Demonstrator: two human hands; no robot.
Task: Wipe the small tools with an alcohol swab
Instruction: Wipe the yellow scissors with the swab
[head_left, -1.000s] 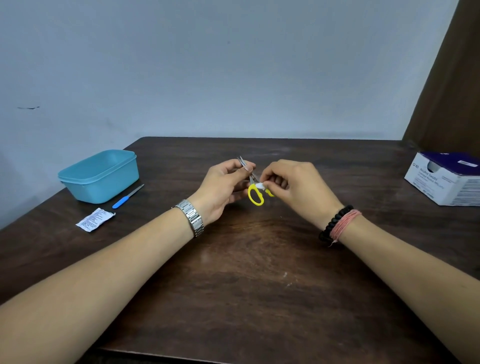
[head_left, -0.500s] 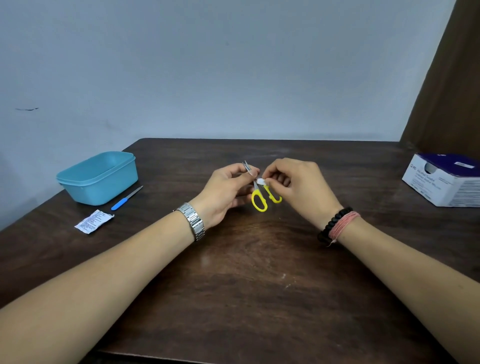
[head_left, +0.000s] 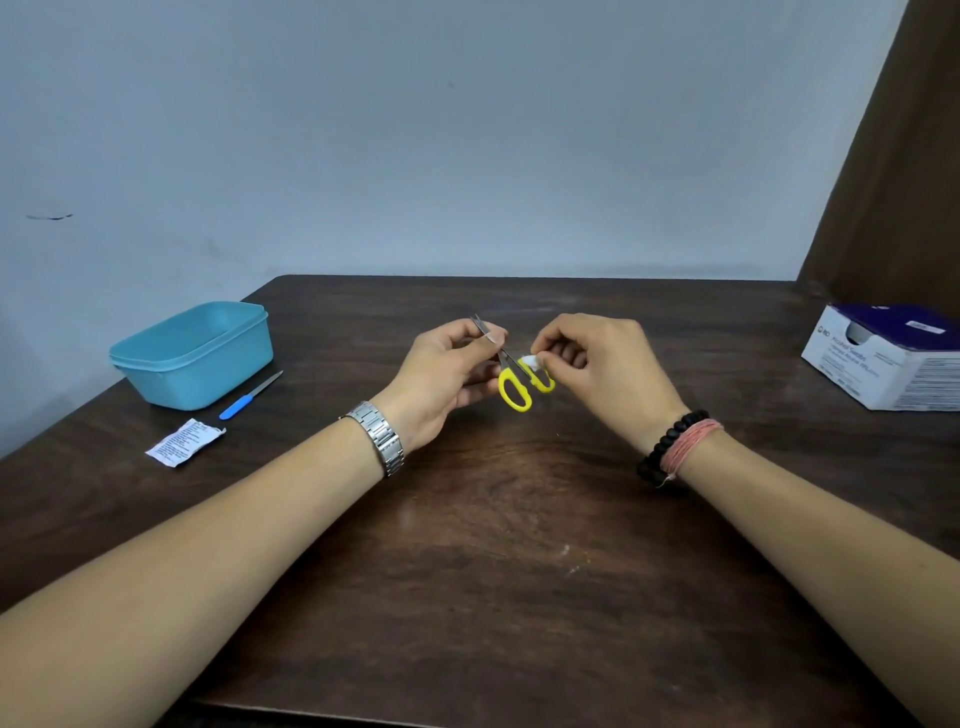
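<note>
Small scissors (head_left: 514, 388) with yellow handles hang over the middle of the table, blades pointing up and left. My left hand (head_left: 447, 374) pinches the metal blades between thumb and fingers. My right hand (head_left: 597, 369) pinches a white alcohol swab (head_left: 531, 361) against the scissors just above the yellow handles. A blue-handled metal file (head_left: 249, 396) lies on the table at the left, apart from both hands.
A light blue plastic box (head_left: 192, 358) stands at the left near the table's edge. A torn white swab wrapper (head_left: 183, 442) lies in front of it. A white and purple swab carton (head_left: 888, 358) sits at the far right. The dark wooden table (head_left: 493, 545) meets the wall.
The swab in my right hand has slid down from the blades toward the yellow handles. My left hand keeps its grip on the blades.
</note>
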